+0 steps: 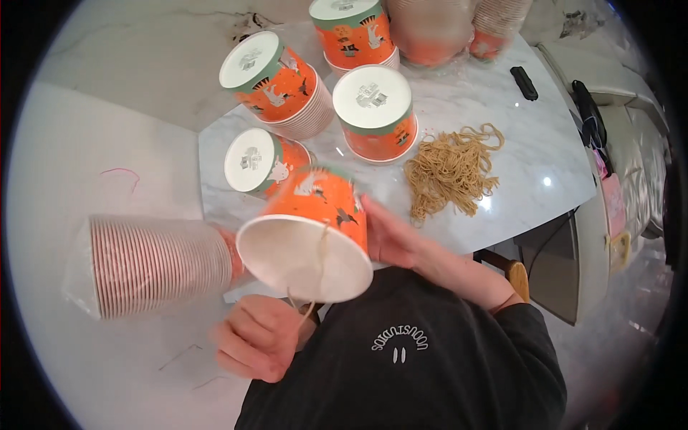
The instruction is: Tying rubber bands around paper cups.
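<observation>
A: At the far left, what do we observe?
B: We note a bagged stack of cups (161,266), nested rim to rim in clear plastic.
A: Next along?
B: The left hand (258,338) is curled into a fist, its fingers closed on a tan string (309,311). The string leaves the fist near the thumb side and runs up to the mouth of an orange cup (315,204).
A: Where does that cup lie relative to the fingers?
B: We see it just above the left fist, tipped so that its white interior faces the body. The right hand (390,236) holds it from the right side; most of those fingers are hidden behind the wall, so we cannot tell their spread.
A: And farther right?
B: A tangled pile of tan strings (451,172) rests on the marble-patterned table (530,158), beside an inverted cup (374,100).
</observation>
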`<action>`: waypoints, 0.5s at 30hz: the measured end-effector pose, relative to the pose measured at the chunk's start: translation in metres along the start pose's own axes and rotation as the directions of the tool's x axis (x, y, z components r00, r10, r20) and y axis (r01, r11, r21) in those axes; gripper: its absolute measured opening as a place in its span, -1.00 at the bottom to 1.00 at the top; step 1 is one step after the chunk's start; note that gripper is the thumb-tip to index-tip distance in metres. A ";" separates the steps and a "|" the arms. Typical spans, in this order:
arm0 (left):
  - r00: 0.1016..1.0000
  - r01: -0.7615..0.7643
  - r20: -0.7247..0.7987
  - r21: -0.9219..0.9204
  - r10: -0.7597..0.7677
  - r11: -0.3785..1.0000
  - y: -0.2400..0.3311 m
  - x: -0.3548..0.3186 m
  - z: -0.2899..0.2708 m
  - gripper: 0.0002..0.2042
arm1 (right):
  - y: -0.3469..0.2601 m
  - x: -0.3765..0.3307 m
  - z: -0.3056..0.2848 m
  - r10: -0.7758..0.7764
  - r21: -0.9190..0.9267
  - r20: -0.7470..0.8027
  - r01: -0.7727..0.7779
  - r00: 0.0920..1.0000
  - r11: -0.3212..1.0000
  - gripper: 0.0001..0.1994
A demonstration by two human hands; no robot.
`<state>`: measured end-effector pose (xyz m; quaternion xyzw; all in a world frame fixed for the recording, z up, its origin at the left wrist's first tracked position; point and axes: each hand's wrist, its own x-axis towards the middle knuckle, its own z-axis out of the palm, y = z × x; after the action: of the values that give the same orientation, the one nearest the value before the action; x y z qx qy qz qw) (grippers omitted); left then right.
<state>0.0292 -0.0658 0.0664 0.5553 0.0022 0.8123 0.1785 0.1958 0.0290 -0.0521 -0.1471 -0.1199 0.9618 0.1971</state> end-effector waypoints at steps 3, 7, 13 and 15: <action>0.966 -0.056 -0.170 0.599 0.195 0.798 0.023 -0.027 -0.031 -0.76 | -0.033 0.011 0.038 -0.448 -0.348 -0.070 0.399 0.891 0.848 -0.37; 0.957 0.251 -0.285 0.904 0.048 0.347 -0.013 -0.066 -0.081 -0.69 | -0.060 0.064 0.081 -0.867 -0.726 0.293 0.684 0.403 0.073 -0.14; 0.205 0.765 -0.810 -0.218 -0.549 0.606 -0.031 -0.092 -0.088 -0.67 | -0.039 0.158 0.086 -0.620 -0.764 0.644 0.331 0.448 -0.554 -0.24; 0.207 0.749 -0.790 -0.251 -0.577 0.613 -0.029 -0.094 -0.090 -0.65 | -0.029 0.174 0.068 -0.618 -0.800 0.578 0.218 0.533 -0.560 -0.25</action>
<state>-0.0134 -0.0484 -0.0589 0.0703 0.3987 0.8049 0.4339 0.0302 0.1154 -0.0213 -0.2867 -0.8184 0.2316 0.4409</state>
